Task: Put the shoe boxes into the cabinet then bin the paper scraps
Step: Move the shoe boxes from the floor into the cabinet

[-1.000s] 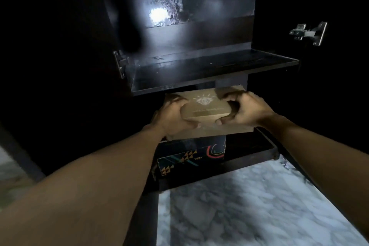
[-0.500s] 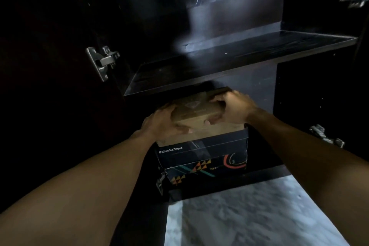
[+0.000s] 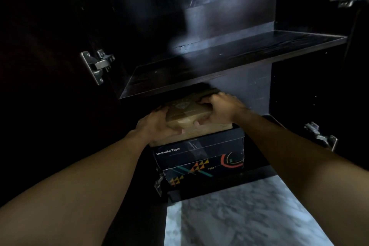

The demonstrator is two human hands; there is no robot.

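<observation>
Brown box point(image 3: 187, 115) deeper, left hand point(image 3: 154, 126) and right hand point(image 3: 222, 109) tight around it, atop "Onitsuka Tiger" box point(image 3: 199, 159).

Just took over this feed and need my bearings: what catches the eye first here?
The left hand and right hand grip a brown box at the centre, on top of a dark patterned Onitsuka Tiger box in the cabinet's lower compartment. Above them juts a dark shelf, and a pale marble floor glows at the bottom.

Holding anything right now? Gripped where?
Yes, a brown box, held by its two ends: the left hand grips the left end and the right hand grips the right end, above the dark shoe box.
</observation>
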